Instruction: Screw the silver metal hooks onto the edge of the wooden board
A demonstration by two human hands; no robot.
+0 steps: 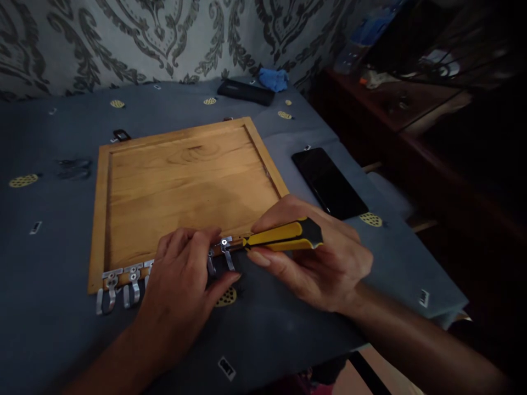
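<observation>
A framed wooden board (181,189) lies on the cloth, with several metal double hooks (132,281) fixed along its near edge. My left hand (181,271) grips that edge, fingers bent over the frame and thumb by a hook; it covers the middle hooks. In my right hand (317,263) is a yellow and black screwdriver (280,236), held nearly level and pointing left. Its shaft reaches toward the rightmost hook (226,252), where a cross-head screw shows. Whether the tip touches a screw I cannot make out.
Right of the board lies a black phone (329,184). Toward the wall are a black case (246,92) and a blue cloth (274,79). Small dark items (74,168), too blurred to name, lie at left. A hanger loop (121,135) sticks out from the board's far edge.
</observation>
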